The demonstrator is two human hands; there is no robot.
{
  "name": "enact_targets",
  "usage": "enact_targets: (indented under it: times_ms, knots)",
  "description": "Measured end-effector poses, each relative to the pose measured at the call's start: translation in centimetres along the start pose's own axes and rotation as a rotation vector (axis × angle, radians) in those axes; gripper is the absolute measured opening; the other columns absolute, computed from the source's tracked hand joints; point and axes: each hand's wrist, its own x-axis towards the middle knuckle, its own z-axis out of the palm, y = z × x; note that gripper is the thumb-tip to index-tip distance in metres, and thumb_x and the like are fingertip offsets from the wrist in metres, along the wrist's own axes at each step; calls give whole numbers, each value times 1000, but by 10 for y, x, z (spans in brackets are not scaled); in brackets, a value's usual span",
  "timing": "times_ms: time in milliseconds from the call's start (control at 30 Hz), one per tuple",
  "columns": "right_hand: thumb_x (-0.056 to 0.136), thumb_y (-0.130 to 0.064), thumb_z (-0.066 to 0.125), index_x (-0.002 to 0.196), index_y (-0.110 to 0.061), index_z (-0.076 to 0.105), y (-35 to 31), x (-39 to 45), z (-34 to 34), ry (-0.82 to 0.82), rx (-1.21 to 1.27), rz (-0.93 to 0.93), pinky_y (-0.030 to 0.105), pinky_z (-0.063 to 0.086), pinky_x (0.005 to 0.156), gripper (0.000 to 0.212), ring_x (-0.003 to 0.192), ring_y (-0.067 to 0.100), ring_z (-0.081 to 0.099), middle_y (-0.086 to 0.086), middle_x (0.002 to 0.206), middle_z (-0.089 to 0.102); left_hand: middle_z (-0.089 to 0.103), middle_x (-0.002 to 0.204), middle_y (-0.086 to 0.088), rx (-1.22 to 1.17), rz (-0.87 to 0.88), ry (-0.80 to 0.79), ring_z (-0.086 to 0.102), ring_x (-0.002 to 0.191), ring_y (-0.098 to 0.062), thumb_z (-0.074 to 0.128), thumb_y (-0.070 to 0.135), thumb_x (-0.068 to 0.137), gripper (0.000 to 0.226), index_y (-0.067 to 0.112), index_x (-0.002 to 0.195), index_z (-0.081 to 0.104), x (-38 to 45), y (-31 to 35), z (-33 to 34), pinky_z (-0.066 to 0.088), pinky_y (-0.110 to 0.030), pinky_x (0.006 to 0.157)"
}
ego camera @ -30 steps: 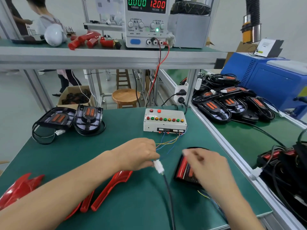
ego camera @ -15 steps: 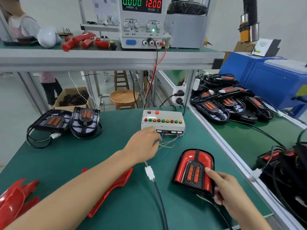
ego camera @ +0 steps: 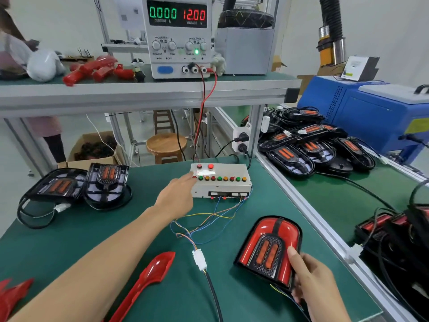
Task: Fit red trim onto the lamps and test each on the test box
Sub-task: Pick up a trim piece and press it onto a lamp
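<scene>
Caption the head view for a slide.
Left hand reaches the beige test box's button row while right hand holds a red-trimmed lamp.

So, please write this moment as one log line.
left hand: finger at test box buttons | right hand: holds trimmed lamp | supply current: 0.000

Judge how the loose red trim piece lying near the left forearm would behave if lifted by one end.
The red trim piece looks thin, long and glossy, so it is probably light and may flex a little rather than droop. Its shiny surface suggests a grip could slip. It lies flat on the green mat with a tapered, scooped shape, so it seems unlikely to roll.
</scene>
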Motion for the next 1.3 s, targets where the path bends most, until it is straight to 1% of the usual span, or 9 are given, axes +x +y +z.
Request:
enact_targets:
  times_ms: [200, 267, 367, 500, 633, 767, 833, 1033, 1300]
  knots:
    - [82, -65, 53, 94, -23, 74, 2, -5, 7, -14, 31, -54, 30, 52, 50, 48, 56, 22, 67, 5, 75, 76, 43, 159, -1, -35, -14, -19, 48, 138, -29, 41, -4, 93, 66, 20, 154, 40, 3, 5, 1, 45, -46, 110]
    - [87, -58, 53, 99, -22, 73, 6, -5, 7, 4, 84, -58, 42, 61, 66, 43, 76, 24, 75, 9, 90, 79, 46, 157, -6, -59, -46, -17, 49, 138, -30, 42, -2, 94, 64, 19, 154, 40, 5, 7, 1, 42, -43, 113]
    - [91, -55, 52, 98, -24, 72, 7, -8, 8, 23, 123, -59, 58, 56, 81, 38, 85, 35, 72, 19, 98, 75, 46, 157, -7, -48, -50, -37, 50, 137, -31, 43, 0, 95, 63, 19, 155, 39, 6, 8, 0, 43, -43, 112]
    - [90, -57, 51, 98, -21, 71, 7, -9, 7, 27, 137, -78, 48, 47, 77, 42, 83, 28, 64, 27, 101, 69, 43, 159, -6, -33, -43, -58, 48, 139, -30, 44, 0, 96, 64, 20, 155, 37, 6, 8, 0, 42, -45, 114]
    - [92, -58, 47, 95, -31, 73, 10, -7, 5, -15, 119, -79, 29, 61, 67, 38, 90, 23, 77, 6, 99, 79, 43, 159, -6, -22, -31, -40, 50, 137, -30, 44, -1, 95, 62, 18, 154, 38, 5, 9, 1, 43, -45, 113]
    - [100, -51, 47, 97, -25, 72, 10, -6, 6, 39, 147, -82, 52, 56, 78, 36, 80, 40, 66, 27, 101, 70, 43, 159, -5, 9, -13, -60, 50, 137, -31, 44, -2, 92, 66, 19, 154, 38, 6, 9, -1, 43, -45, 112]
    - [99, -50, 48, 98, -27, 73, 10, -6, 6, 50, 165, -68, 61, 55, 86, 34, 92, 43, 71, 19, 101, 75, 45, 157, -5, 30, -9, -79, 52, 134, -32, 43, -3, 91, 66, 19, 153, 40, 7, 9, -2, 44, -46, 109]
    - [89, -56, 50, 97, -29, 74, 11, -6, 6, 10, 171, -60, 31, 63, 66, 38, 91, 23, 76, 10, 100, 78, 44, 157, -6, 64, -9, -90, 53, 132, -33, 44, -3, 91, 67, 19, 153, 39, 11, 11, -4, 46, -48, 108]
    - [90, -59, 47, 101, -23, 72, 9, -9, 6, -2, 138, -63, 40, 63, 74, 45, 96, 32, 74, 9, 99, 78, 22, 156, -13, 135, -33, -140, 41, 133, -37, 52, 3, 92, 76, 26, 160, 27, 22, 21, -4, 49, -49, 104]
